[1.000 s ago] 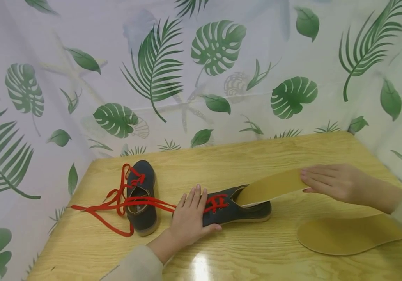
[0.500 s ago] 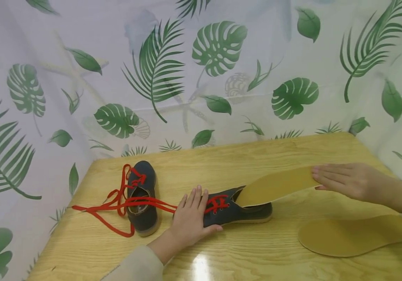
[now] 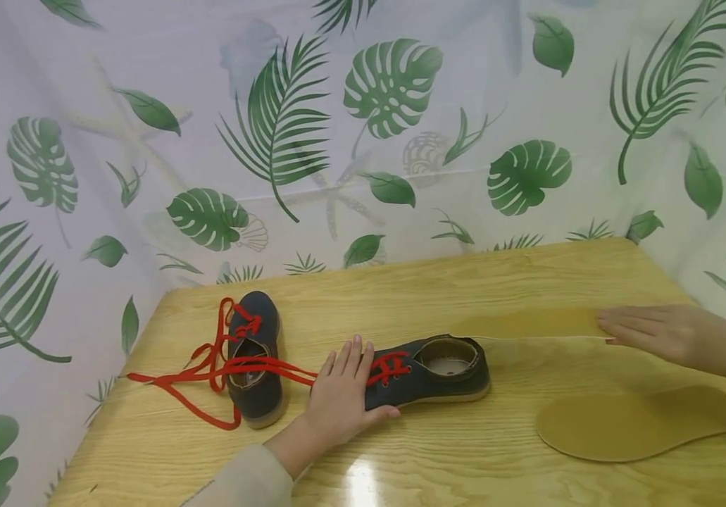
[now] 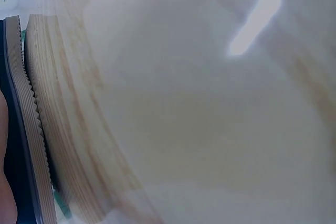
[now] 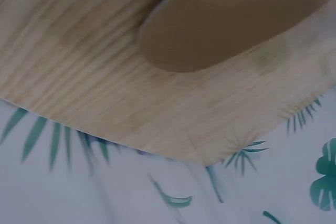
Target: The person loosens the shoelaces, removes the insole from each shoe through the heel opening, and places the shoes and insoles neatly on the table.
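Note:
My left hand [image 3: 341,401] lies over the toe of a dark blue shoe [image 3: 439,387] with red laces, in the head view. Its fingers are straight across the toe and the thumb lies along the near side. The shoe's opening faces up, with a pale inside showing. To the right, my right hand [image 3: 657,334] pinches one end of a tan insole [image 3: 534,322], held out past the heel, outside the shoe. The shoe's ridged sole edge [image 4: 32,124] shows at the left of the left wrist view. One insole [image 5: 226,30] appears in the right wrist view; which one I cannot tell.
A second dark blue shoe [image 3: 256,408] stands at the left, crossed by long red laces [image 3: 191,405]. Another tan insole [image 3: 635,426] lies at the right front of the wooden table [image 3: 464,458]. Leaf-printed cloth [image 3: 331,127] hangs behind the table and at its sides.
My right hand has moved right and drawn the insole out of the shoe's opening, lowering it behind the heel. The left hand and the shoe have stayed in place.

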Demonstrator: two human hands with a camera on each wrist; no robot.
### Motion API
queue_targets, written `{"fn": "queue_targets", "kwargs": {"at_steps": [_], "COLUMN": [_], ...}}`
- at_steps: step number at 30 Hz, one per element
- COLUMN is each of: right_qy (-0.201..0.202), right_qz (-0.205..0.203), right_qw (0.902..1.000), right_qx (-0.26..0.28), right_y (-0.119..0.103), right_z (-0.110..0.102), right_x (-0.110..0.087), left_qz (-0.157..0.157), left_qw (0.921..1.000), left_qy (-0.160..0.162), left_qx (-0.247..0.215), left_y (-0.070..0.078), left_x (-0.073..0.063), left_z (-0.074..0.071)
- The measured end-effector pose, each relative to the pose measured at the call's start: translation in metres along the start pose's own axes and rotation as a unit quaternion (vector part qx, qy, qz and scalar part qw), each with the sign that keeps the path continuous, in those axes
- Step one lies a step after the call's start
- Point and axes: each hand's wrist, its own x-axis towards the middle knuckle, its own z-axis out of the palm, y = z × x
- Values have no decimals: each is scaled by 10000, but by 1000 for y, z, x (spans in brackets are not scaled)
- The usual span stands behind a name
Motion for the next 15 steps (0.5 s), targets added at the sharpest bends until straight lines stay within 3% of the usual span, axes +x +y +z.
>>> {"fn": "queue_targets", "kwargs": {"at_steps": [8,15], "right_qy": [-220,-959], "right_qz": [183,147], "right_qw": [9994,9949], "right_qx": [212,-266], "right_y": [-1,-1], "right_z": [7,9], "right_x": [-46,-77], "left_qz": [-15,-30], "left_qw": [10000,10000], "left_qy": [-13,7], "left_qx": [-33,-30], "left_y": [0,0], "left_x": [1,1], "left_z": [1,2]}}
